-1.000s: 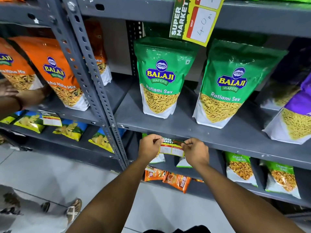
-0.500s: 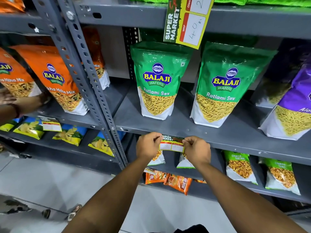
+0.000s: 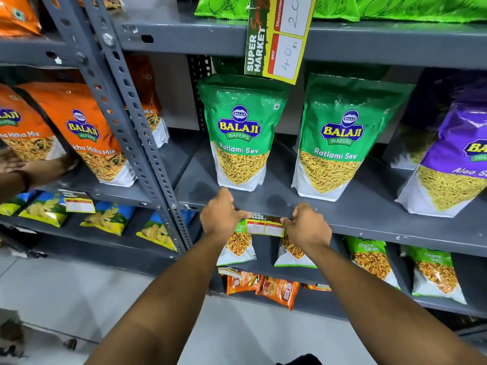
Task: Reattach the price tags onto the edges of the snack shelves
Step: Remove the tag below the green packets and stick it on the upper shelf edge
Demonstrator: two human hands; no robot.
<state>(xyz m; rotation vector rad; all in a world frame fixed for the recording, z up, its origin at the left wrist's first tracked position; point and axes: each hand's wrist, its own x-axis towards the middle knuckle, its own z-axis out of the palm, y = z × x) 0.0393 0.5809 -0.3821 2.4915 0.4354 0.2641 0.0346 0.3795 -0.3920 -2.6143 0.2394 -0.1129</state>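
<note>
From the head camera, the left hand (image 3: 222, 216) and right hand (image 3: 307, 225) each pinch one end of a small red, white and green paper price tag (image 3: 264, 225), holding it against the grey metal shelf edge (image 3: 374, 227) between them. It probably needs pressing flat next. Beyond the hands stand green snack pouches (image 3: 241, 133); below them is pale tiled floor (image 3: 87, 293).

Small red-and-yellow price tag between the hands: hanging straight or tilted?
Roughly level: the small red-and-yellow price tag runs along the grey shelf edge, both ends pinched.

The left hand (image 3: 220, 216) and right hand (image 3: 307, 226) pinch the two ends of a price tag (image 3: 264, 224) against the grey shelf edge (image 3: 369, 227), below two green Ratlami Sev bags (image 3: 238, 133).
</note>
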